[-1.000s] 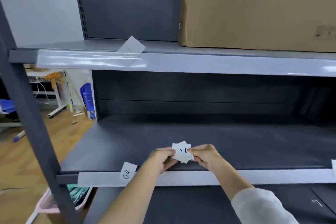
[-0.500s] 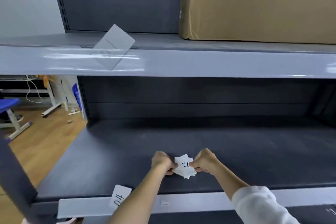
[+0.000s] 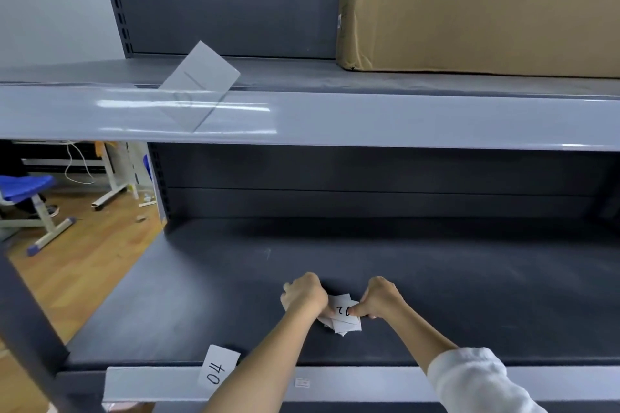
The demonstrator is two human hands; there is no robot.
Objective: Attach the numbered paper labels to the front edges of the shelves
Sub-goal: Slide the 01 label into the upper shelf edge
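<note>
Head view: I see the labels (image 3: pixel 344 313), a small stack (top one handwritten), pinched between both hands above the lower shelf (image 3: pixel 214 295). Left hand (image 3: pixel 303 295) and right hand (image 3: pixel 379 300) are both clamped on it. Near left, label 04 (image 3: pixel 217 369) sits on the front edge; a box (image 3: pixel 479 7) stands far right, upper shelf.

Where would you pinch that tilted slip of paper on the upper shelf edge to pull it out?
Pinch the top corner of the paper slip, coming from above and in front. That corner sticks up free above the upper shelf edge, while the lower part seems tucked behind the glossy clear strip, so only the upper part is easy to reach.
</note>
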